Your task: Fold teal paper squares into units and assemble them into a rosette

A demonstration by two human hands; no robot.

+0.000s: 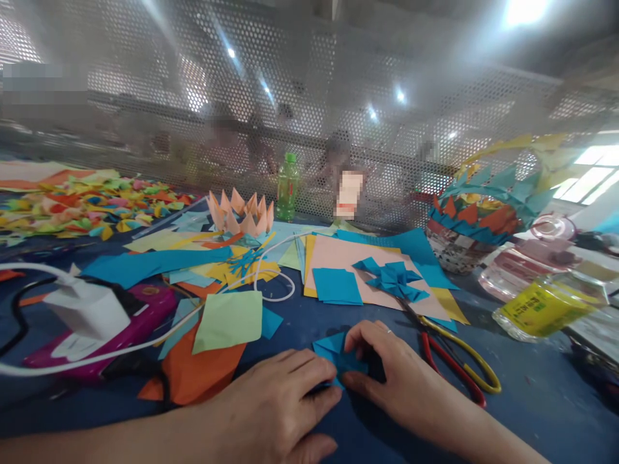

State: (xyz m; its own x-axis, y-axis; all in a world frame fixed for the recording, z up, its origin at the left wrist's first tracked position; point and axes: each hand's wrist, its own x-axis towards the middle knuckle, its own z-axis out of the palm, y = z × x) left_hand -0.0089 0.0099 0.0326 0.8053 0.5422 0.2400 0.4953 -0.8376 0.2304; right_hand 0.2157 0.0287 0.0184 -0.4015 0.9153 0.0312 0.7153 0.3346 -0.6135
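A small folded piece of blue paper (331,347) lies on the table in front of me, partly hidden by my fingers. My left hand (293,399) grips its lower left edge, fingers bent and close together. On the other side, my right hand (380,364) has its thumb and curled fingers closed on the paper's right part. Just beyond are a stack of blue paper squares (337,286) and several folded blue pieces (394,278), both on pink paper (377,250). Scissors (454,361) with red and yellow handles lie right of my right hand.
A purple power strip (149,303) with a white charger (89,309) and cables sits left. Green paper (229,319) and orange paper (206,370) lie near my left hand. Bottles (541,306) and a paper basket (459,238) stand right; a peach paper ring (242,216) is behind.
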